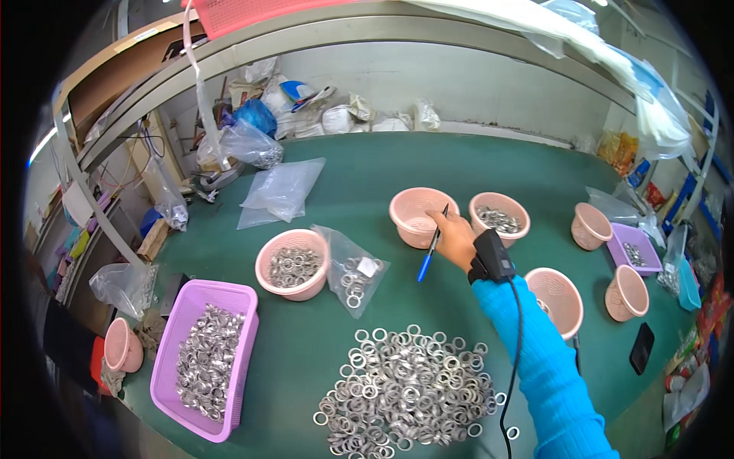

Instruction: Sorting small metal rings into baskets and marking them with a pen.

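My right hand (454, 240), in a blue sleeve with a black device strapped at the wrist, has its fingers closed on a pen (429, 261). The pen's blue end points down toward the table. Just beyond the fingers stands a pink basket (409, 200) with no contents visible. Right of the hand, another pink basket (475, 200) contains metal pieces. Nearer me lies a large heap of metal rings (413, 386). A clear bag (365, 292) with a few rings and a white slip rests beside a ring-filled pink basket (264, 268). My left hand is out of view.
A purple basket (160, 382) of metal rings stands at left. Flat plastic bags (287, 191) lie toward the back. At right are a pink basket (569, 306), a smaller purple basket (650, 233) and a phone (642, 349). A metal shelf beam (367, 29) spans above the green table (352, 168).
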`<state>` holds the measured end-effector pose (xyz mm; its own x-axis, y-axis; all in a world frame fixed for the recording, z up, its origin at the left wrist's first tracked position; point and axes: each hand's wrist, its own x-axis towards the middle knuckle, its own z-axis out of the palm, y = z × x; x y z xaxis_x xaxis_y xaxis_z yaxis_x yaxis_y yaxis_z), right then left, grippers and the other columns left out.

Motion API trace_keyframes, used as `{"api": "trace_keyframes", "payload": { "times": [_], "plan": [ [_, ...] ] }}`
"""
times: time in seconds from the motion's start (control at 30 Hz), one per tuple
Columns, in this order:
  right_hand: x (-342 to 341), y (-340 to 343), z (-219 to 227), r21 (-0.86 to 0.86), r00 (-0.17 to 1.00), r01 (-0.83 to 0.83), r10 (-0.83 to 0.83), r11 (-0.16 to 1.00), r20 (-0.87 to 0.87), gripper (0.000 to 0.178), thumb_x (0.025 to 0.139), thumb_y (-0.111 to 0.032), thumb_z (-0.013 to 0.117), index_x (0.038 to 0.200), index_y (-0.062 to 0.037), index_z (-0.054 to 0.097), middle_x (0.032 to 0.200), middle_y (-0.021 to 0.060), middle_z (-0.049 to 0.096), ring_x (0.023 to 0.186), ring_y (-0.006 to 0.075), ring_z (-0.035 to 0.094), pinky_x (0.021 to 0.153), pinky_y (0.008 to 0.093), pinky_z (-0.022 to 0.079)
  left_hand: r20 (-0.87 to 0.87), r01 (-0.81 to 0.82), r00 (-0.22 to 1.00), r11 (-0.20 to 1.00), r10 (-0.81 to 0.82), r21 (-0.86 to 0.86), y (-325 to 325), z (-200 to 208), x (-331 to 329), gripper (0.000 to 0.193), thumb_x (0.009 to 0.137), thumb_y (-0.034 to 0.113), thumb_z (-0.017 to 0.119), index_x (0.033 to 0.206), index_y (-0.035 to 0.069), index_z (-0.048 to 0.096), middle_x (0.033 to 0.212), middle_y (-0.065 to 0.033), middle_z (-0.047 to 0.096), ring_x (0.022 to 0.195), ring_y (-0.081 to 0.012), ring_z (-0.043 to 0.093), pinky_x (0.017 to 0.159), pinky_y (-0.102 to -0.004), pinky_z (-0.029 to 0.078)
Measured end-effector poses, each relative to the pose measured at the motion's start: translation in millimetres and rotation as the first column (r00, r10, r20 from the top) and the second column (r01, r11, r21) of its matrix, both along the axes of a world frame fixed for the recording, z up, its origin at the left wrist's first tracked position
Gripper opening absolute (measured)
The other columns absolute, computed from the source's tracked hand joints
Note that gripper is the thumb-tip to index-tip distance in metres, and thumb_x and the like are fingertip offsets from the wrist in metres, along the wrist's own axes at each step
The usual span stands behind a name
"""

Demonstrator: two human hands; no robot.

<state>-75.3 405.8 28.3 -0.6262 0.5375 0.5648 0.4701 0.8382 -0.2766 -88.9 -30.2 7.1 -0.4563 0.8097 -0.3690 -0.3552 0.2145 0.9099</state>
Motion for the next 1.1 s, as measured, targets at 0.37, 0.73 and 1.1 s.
{"api": "trace_keyframes", "payload": {
  "times": [0.37, 0.73, 1.1],
  "plan": [
    [47, -89, 11, 0.086, 0.891, -0.385, 0.346, 0.919, 0.292, 0.018, 0.061, -0.001, 0.051, 0.079, -0.0043, 0.051, 0.067, 0.0159, 0.047, 0.066, 0.0316, 0.049, 0.056, 0.0396, 0.039, -0.593, 0.033, 0.805, 0.998, 0.006, 0.054, 29, 45, -65, 0.012, 0.076, 0.003, 0.055, 0.086, -0.001, 0.057, 0.062, -0.0013, 0.052, 0.051, -0.0055, 0.045, 0.046, -0.0175, 0.035],
    [105, -216, 46, 0.004, 0.689, -0.686, 0.647, 0.728, 0.325, 0.016, 0.063, -0.008, 0.051, 0.078, -0.0035, 0.049, 0.065, 0.0087, 0.047, 0.068, 0.0231, 0.049, 0.064, 0.0315, 0.042, -0.824, -0.057, 0.455, 0.935, 0.337, 0.351, 74, 72, -52, 0.008, 0.067, 0.002, 0.063, 0.075, -0.001, 0.060, 0.060, -0.0099, 0.057, 0.049, -0.0105, 0.052, 0.045, -0.0220, 0.039],
    [-14, -241, 26, -0.016, 0.624, -0.763, 0.743, 0.646, 0.241, 0.019, 0.061, -0.002, 0.052, 0.080, -0.0028, 0.051, 0.066, 0.0130, 0.051, 0.073, 0.0295, 0.051, 0.065, 0.0386, 0.041, -0.459, -0.342, 0.822, 0.937, 0.337, 0.073, -55, 27, -54, 0.015, 0.078, 0.010, 0.051, 0.073, -0.002, 0.059, 0.053, 0.0014, 0.047, 0.047, -0.0031, 0.040, 0.043, -0.0164, 0.028]
  ]
}}
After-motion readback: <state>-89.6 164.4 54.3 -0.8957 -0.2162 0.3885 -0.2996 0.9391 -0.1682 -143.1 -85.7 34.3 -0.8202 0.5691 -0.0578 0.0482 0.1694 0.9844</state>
